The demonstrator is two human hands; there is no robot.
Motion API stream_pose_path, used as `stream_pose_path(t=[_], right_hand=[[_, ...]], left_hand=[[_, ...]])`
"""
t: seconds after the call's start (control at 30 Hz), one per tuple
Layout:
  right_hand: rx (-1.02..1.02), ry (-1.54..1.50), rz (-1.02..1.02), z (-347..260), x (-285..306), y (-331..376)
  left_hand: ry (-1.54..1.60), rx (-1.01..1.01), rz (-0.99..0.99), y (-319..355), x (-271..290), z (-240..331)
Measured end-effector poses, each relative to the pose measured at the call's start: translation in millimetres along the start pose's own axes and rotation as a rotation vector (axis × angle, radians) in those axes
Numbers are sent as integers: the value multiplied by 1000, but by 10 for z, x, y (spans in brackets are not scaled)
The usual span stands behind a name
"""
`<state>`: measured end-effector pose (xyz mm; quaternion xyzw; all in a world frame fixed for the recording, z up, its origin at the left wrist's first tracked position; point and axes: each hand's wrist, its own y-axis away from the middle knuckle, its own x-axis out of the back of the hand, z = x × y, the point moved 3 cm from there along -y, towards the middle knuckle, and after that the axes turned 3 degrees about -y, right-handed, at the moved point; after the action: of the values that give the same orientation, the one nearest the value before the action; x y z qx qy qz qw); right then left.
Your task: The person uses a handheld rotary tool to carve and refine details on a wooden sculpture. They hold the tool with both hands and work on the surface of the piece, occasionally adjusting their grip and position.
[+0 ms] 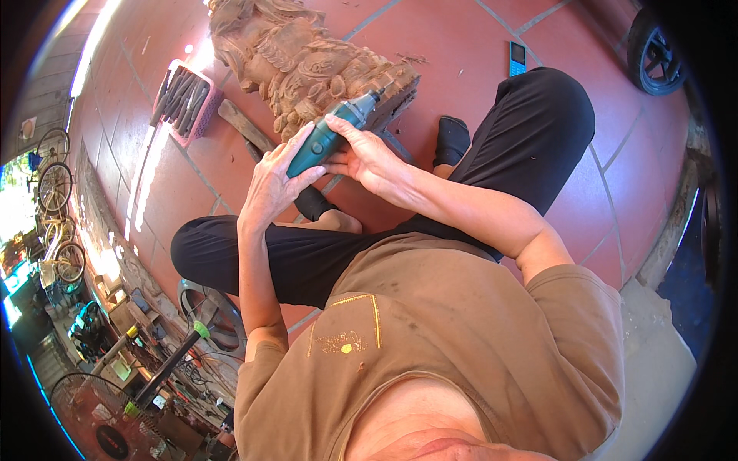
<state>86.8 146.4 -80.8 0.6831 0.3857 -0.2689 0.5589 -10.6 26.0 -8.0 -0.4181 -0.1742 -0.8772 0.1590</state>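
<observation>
A teal rotary tool with a silver nose is gripped by both of my hands. My left hand wraps its rear body. My right hand holds the front part near the nose. The tool's tip points at a carved wooden sculpture that lies on the red tiled floor in front of my crossed legs. The tip itself is too small to see against the wood.
A pink basket with several chisels sits left of the sculpture, a wooden mallet beside it. A blue phone lies on the tiles at the back. A wheel stands top right; a fan, bicycles and clutter line the left side.
</observation>
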Motion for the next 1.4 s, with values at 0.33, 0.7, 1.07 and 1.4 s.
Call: stream_pose_path(t=[0.33,0.7,1.07,1.4], right_hand=[[-6,3,31,10,17,48],[11,-2,14,15,25,58],[43,-21,15,29,10,49],[36,-2,22,12,-16,46]], left_hand=[[23,-80,24,-7,-38,-46],[16,-75,18,-7,-41,-56],[25,-79,12,-15,-30,-73],[3,-30,-22,-29,6,-21]])
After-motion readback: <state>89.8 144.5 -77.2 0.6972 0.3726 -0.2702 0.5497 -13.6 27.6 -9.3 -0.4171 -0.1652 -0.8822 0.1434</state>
